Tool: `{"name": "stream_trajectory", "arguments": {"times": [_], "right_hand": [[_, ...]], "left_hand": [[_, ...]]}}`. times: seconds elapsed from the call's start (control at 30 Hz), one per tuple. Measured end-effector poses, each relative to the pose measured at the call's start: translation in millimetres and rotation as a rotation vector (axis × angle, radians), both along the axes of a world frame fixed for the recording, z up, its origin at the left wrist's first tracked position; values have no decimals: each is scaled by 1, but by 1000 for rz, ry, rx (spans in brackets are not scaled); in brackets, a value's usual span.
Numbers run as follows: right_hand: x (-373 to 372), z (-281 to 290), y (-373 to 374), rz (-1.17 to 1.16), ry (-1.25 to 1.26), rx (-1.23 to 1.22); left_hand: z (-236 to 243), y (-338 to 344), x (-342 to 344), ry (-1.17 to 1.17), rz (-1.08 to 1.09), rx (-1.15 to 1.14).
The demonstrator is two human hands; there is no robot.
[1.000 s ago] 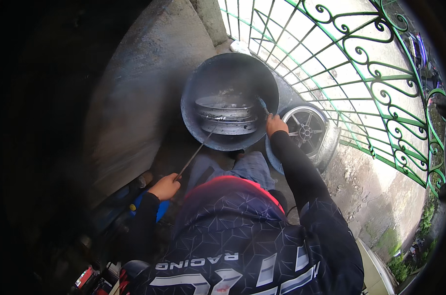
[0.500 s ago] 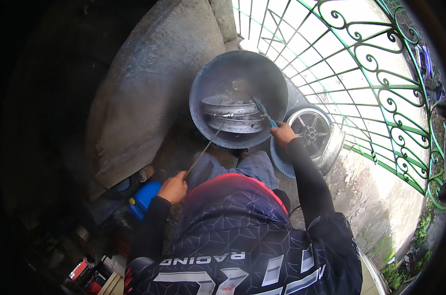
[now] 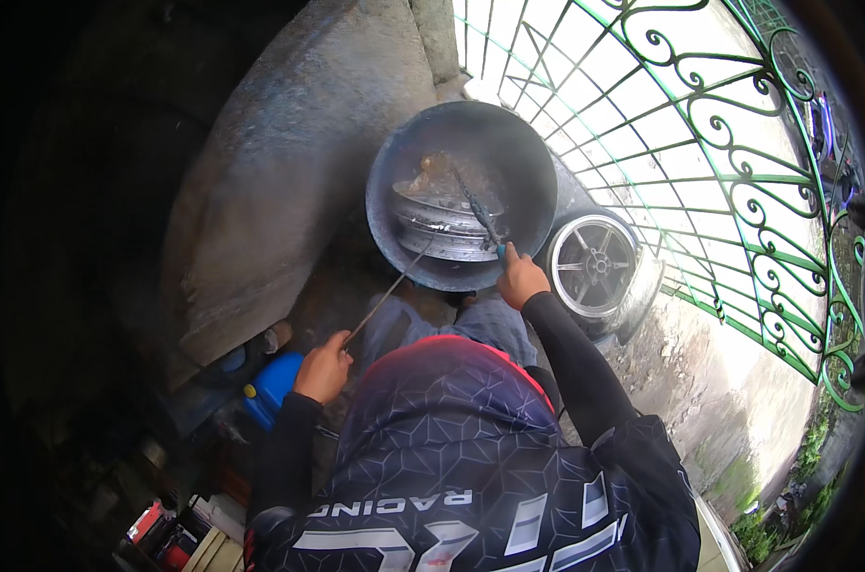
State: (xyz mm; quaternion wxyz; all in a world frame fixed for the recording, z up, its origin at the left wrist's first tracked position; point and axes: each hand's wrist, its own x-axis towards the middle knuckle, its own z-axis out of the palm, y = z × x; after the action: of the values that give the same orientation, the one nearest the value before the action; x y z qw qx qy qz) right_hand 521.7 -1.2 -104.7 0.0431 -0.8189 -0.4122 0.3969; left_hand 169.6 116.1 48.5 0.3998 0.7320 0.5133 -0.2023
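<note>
I see the left hand [image 3: 324,367] closed around the near end of a thin metal rod [image 3: 386,296]. The rod runs up and to the right, and its far tip touches the wheel rim [image 3: 444,227] lying inside the large dark round basin [image 3: 394,162]. The basin sits on the ground, directly ahead of my knees.

The right hand [image 3: 521,281] is at the basin's near right edge. Its grip is pressed together on the blue handle of a slender tool [image 3: 480,217], whose dark shaft reaches up and left across the rim. Brownish residue lies on the basin floor behind the rim.

A second wheel [image 3: 592,262] with dark spokes and a bright outer lip rests just right of the basin, near the green wrought-iron gate [image 3: 699,143]. A blue canister [image 3: 272,386] stands on the ground just beside the left hand. A grey concrete slope [image 3: 289,172] rises to the left of the basin.
</note>
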Motion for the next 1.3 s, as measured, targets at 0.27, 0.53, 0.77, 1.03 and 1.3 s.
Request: {"name": "stream_trajectory", "arguments": {"times": [0.27, 0.53, 0.77, 1.03, 1.3], "right_hand": [[43, -83, 17, 117, -284, -143], [48, -126, 47, -636, 482, 72], [63, -10, 10, -1107, 937, 183], [75, 141, -53, -854, 875, 77], [66, 213, -77, -777, 828, 71]], "left_hand": [[4, 0, -13, 71, 51, 162], [3, 1, 4, -43, 376, 51], [30, 65, 68, -393, 706, -353], [48, 118, 139, -422, 545, -413], [44, 134, 163, -536, 492, -429]]}}
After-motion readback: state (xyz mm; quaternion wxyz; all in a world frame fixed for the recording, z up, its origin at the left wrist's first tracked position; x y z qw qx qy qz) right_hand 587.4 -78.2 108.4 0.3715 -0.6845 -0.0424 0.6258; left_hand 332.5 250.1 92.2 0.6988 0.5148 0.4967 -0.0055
